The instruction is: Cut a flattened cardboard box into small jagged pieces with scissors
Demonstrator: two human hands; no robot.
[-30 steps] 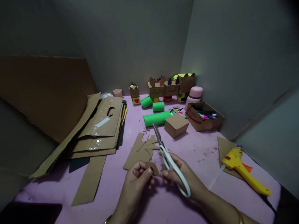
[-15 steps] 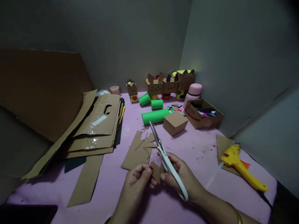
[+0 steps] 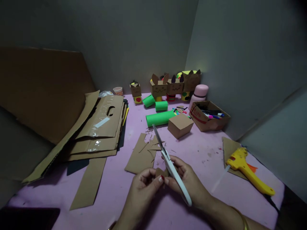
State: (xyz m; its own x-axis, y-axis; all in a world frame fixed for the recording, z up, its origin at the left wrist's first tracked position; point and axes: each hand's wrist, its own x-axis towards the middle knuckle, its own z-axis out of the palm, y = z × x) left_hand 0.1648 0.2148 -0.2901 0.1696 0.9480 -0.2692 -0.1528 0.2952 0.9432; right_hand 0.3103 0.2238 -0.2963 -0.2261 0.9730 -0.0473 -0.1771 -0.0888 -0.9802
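My left hand (image 3: pixel 146 188) pinches a small brown cardboard piece (image 3: pixel 159 172) between thumb and fingers, close to the table's front. My right hand (image 3: pixel 187 182) grips white-handled scissors (image 3: pixel 176 179), their blades pointing up and away to the left. The thumb of that hand meets the left thumb at the cardboard piece, most of which the fingers cover. Beyond the hands lies a cut cardboard sheet (image 3: pixel 137 156) with thin offcuts (image 3: pixel 151 147) scattered on and around it. Behind that are a closed cardboard box (image 3: pixel 180 126) and a long green tube (image 3: pixel 159 119).
Stacked flattened cardboard (image 3: pixel 103 127) fills the left, with a cardboard strip (image 3: pixel 88 185) in front. At right, a yellow glue gun (image 3: pixel 249 171) rests partly on cardboard. A pen box (image 3: pixel 211 123), pink bottle (image 3: pixel 200 94) and several box-headed figures (image 3: pixel 159 89) stand toward the back.
My left thumb has moved right and slightly down, against the right thumb. The cardboard piece has turned and is now more hidden by the fingers. The scissors stay in my right hand.
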